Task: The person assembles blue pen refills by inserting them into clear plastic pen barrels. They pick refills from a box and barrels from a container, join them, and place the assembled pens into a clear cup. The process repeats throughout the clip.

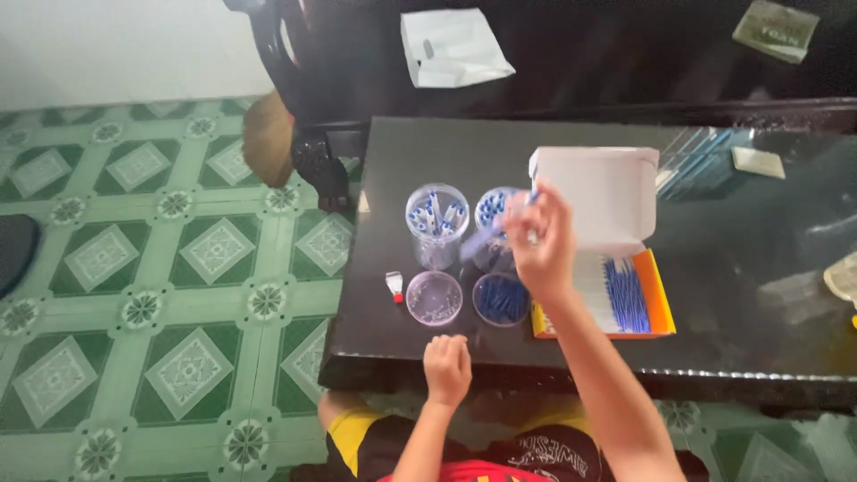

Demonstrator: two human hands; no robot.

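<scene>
Just above the pen cup (494,214), right hand (542,245) with pen (500,225).

Four round containers are set in a square on the table (428,330), toward its left end: two tall cups at the far side, one (436,225) to the left of the other (494,228), and two low dishes at the near side, one (434,297) left of the other (501,298). A small capped piece (395,286) is laid just left of the near left dish. An open box (625,295) is placed just right of the containers, its raised lid (600,192) at the far side. The right hand (540,241) is held above the far right cup; the left hand (446,368) is rested at the table's near edge, before the dishes.
</scene>
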